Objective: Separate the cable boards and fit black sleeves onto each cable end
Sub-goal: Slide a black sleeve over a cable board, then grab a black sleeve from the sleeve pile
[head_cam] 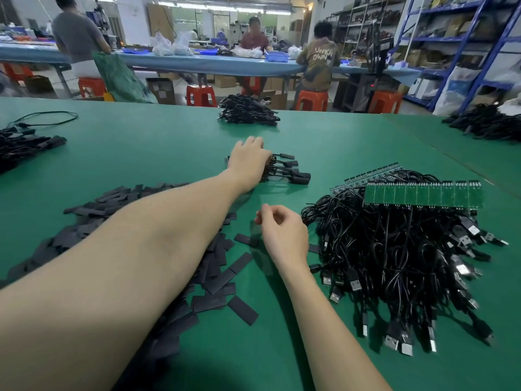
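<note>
My left hand [248, 162] reaches forward, palm down, on a small bunch of sleeved cables [293, 173]; its fingers curl over the cable ends and hide them. My right hand [282, 230] hovers nearer to me with curled fingers, pinching what looks like a blurred black sleeve [255, 231]. A long heap of loose black sleeves [214, 275] lies under and beside my left forearm. To the right, a strip of joined green cable boards [423, 193] rests on a tangle of black USB cables [394, 258].
The green table [169, 142] carries more black cable piles at the far centre [248, 111], far left [22, 145] and far right [490, 122]. Beyond its far edge stand red stools, with people seated at a blue bench.
</note>
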`<state>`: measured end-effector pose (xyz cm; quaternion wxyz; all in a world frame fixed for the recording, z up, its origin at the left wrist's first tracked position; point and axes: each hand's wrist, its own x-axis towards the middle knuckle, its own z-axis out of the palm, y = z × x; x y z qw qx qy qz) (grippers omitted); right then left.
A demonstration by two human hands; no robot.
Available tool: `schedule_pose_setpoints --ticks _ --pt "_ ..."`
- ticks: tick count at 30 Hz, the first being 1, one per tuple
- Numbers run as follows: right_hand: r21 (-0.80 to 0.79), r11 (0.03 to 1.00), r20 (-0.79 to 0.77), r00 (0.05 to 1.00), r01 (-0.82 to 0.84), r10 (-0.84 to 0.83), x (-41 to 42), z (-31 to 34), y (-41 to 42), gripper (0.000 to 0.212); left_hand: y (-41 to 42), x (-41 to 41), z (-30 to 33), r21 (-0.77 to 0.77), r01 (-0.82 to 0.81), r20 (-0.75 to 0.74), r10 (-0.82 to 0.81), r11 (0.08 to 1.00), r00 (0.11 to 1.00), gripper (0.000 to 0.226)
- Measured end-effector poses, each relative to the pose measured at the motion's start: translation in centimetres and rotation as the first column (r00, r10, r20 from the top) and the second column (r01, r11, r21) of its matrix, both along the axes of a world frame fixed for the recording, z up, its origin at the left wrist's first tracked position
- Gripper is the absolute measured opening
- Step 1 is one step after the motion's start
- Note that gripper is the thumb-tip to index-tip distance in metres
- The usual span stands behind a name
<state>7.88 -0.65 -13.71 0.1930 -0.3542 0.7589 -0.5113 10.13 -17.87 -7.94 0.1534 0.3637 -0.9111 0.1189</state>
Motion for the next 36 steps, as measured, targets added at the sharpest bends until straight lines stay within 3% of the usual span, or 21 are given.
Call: schedule_pose_setpoints --ticks 4,13,18,20,23,26,30,32,36 --pt "-0.01 1.0 -0.017 1.0 0.001 -0.001 0.0 -0.2 0.0 0.034 -0.1 1.4 -1.0 0.218 0.026 -0.083 -0.008 0.976 0.997 0.022" --pt "-0.01 1.0 0.007 1.0 -0.026 0.026 -0.1 0.2 0.5 0.026 3.5 4.6 -3.1 0.315 0.197 -0.384 -0.066 0.928 0.921 0.019" --pt "0.176 0.938 0.009 0.953 -0.299 0.302 -1.4 2.8 2.0 0.02 5.5 5.5 -4.3 0.402 0.252 -0.402 -0.078 0.88 0.912 0.016" --pt "0.301 0.873 -0.092 0.9 -0.383 0.426 -2.5 4.5 3.1 0.019 6.3 5.4 -4.1 0.424 0.26 -0.415 -0.069 0.867 0.907 0.016" --pt "0.439 0.814 -0.2 0.842 -0.38 0.502 -4.1 7.1 4.8 0.017 7.8 4.3 -2.9 0.458 0.308 -0.463 -0.072 0.834 0.884 0.011" --pt "0.426 0.84 -0.228 0.858 -0.337 0.46 -5.8 9.0 6.6 0.019 9.3 2.2 -0.7 0.524 0.387 -0.495 -0.099 0.759 0.863 0.007" --pt "0.289 0.883 -0.074 0.911 -0.37 0.406 -7.8 10.6 8.6 0.02 12.2 -1.9 2.3 0.608 0.531 -0.612 -0.078 0.591 0.787 0.017" --pt "0.32 0.868 -0.007 0.915 -0.379 0.402 -8.4 11.0 9.5 0.021 14.0 -3.7 3.8 0.617 0.597 -0.663 -0.07 0.512 0.745 0.019" --pt "0.369 0.815 0.174 0.894 -0.448 0.413 -8.7 10.9 10.8 0.017 17.1 -6.4 6.2 0.488 0.661 -0.657 -0.258 0.57 0.708 0.023"
